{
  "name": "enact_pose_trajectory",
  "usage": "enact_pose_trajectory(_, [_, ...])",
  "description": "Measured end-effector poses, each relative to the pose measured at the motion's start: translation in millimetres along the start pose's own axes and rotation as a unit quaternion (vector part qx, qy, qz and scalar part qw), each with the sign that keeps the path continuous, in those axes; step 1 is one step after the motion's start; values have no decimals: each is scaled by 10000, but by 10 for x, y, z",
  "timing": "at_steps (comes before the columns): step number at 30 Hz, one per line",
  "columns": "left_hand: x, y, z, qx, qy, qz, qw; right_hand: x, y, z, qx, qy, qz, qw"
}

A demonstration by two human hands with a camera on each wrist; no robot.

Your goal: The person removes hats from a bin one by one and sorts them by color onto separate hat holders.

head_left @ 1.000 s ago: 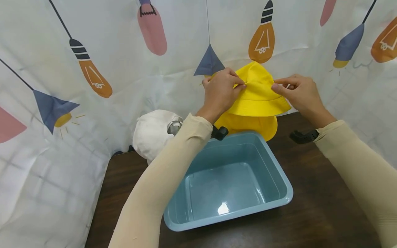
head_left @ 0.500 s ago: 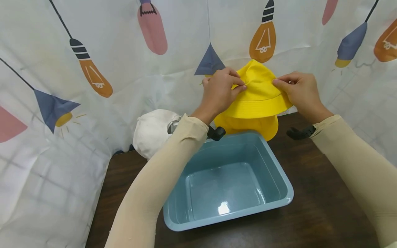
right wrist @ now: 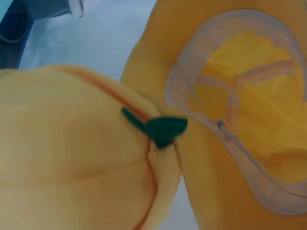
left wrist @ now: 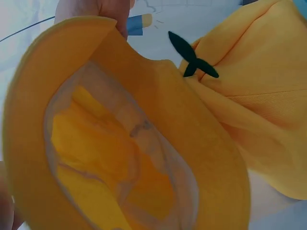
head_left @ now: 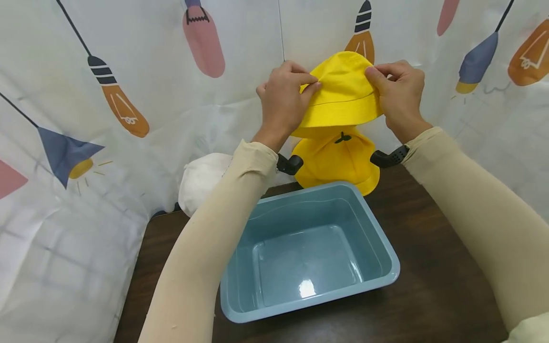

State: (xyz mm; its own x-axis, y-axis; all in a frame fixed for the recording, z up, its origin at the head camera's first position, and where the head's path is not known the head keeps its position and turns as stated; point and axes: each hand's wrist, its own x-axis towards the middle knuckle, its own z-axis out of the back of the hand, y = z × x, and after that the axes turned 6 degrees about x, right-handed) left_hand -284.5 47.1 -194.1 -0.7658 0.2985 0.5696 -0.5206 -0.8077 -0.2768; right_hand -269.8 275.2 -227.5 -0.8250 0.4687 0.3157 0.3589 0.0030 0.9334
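Both hands hold up a bright yellow bucket hat (head_left: 343, 90) by its sides, above and behind the basin. My left hand (head_left: 285, 97) pinches its left side between thumb and fingers. On the right side, my right hand (head_left: 399, 93) grips the hat near the brim, thumb toward me. The wrist views look into its underside, where a pale inner band (right wrist: 235, 158) runs round the opening. Below it sits a second, deeper yellow hat (head_left: 336, 162) with a green leaf sprout (left wrist: 192, 60) on its crown, close behind the basin's far rim.
A light blue plastic basin (head_left: 379, 224) stands on the dark wooden table (head_left: 446, 276). Left of it, a white cap (head_left: 201, 178) is partly hidden by my left forearm. A white curtain (head_left: 240, 128) printed with lamps and bulbs hangs close behind.
Both hands have raised the bright yellow hat and shifted it slightly left, off the second hat, whose green sprout now shows. The right hand has moved its grip around the hat's side.
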Motion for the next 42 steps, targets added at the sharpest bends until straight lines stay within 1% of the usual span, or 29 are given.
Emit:
enact_pose_trajectory(3, [50, 18, 41, -72, -271, 120, 9995, 9, 25, -117, 219, -105, 249, 9994])
enact_pose_trajectory(7, [142, 40, 127, 12, -671, 298, 9973, 36, 99, -290, 475, -176, 542, 9972])
enact_pose_trajectory(10, [193, 38, 169, 37, -1191, 317, 9924, 30, 209, -408, 829, -222, 828, 9929])
enact_pose_trajectory(12, [197, 20, 167, 56, -1589, 195, 9871, 24, 276, -438, 1009, -239, 1021, 9894])
enact_pose_trajectory(14, [162, 5, 123, 203, -1884, -32, 9819, 24, 294, -400, 917, -204, 1143, 9890])
enact_pose_trajectory(15, [129, -5, 86, 277, -1924, -165, 9808, 37, 275, -348, 766, -168, 1148, 9903])
enact_pose_trajectory(16, [90, -17, 38, 392, -1866, -275, 9813, 62, 237, -277, 599, -118, 1106, 9920])
enact_pose_trajectory(17, [42, -27, -17, 520, -1706, -384, 9832, 87, 187, -189, 413, -30, 978, 9943])
enact_pose_trajectory(18, [-13, -37, -83, 645, -1463, -503, 9859, 110, 129, -89, 160, 88, 775, 9968])
enact_pose_trajectory(20, [-139, -62, -212, 793, -828, -704, 9909, 128, 4, 133, -410, 365, 296, 9981])
enact_pose_trajectory(21, [-207, -78, -270, 822, -487, -792, 9923, 122, -47, 244, -673, 523, 55, 9963])
enact_pose_trajectory(22, [-268, -91, -325, 889, -183, -882, 9920, 106, -96, 349, -961, 695, -122, 9929])
enact_pose_trajectory(23, [-327, -103, -373, 935, 67, -992, 9906, 85, -137, 448, -1210, 873, -227, 9885])
enact_pose_trajectory(24, [-382, -113, -415, 974, 237, -1101, 9889, 62, -175, 537, -1411, 1024, -243, 9844])
enact_pose_trajectory(26, [-470, -131, -472, 1058, 469, -1268, 9852, 9, -241, 677, -1683, 1266, -83, 9775])
enact_pose_trajectory(29, [-564, -141, -514, 1156, 726, -1448, 9800, -66, -327, 794, -1883, 1610, 314, 9683])
enact_pose_trajectory(31, [-608, -124, -520, 1181, 980, -1504, 9766, -124, -373, 814, -1998, 1823, 536, 9612])
enact_pose_trajectory(34, [-654, -36, -504, 1142, 1459, -1549, 9704, -230, -412, 784, -2139, 2146, 888, 9489])
enact_pose_trajectory(37, [-672, 107, -468, 1104, 1949, -1518, 9627, -348, -422, 725, -2380, 2484, 1250, 9306])
enact_pose_trajectory(39, [-668, 207, -447, 1060, 2220, -1442, 9585, -418, -419, 680, -2596, 2698, 1485, 9153])
enact_pose_trajectory(41, [-661, 281, -447, 1001, 2391, -1371, 9561, -471, -436, 648, -2851, 2784, 1684, 9016])
enact_pose_trajectory(42, [-656, 298, -456, 957, 2442, -1330, 9558, -487, -445, 643, -2944, 2793, 1739, 8973])
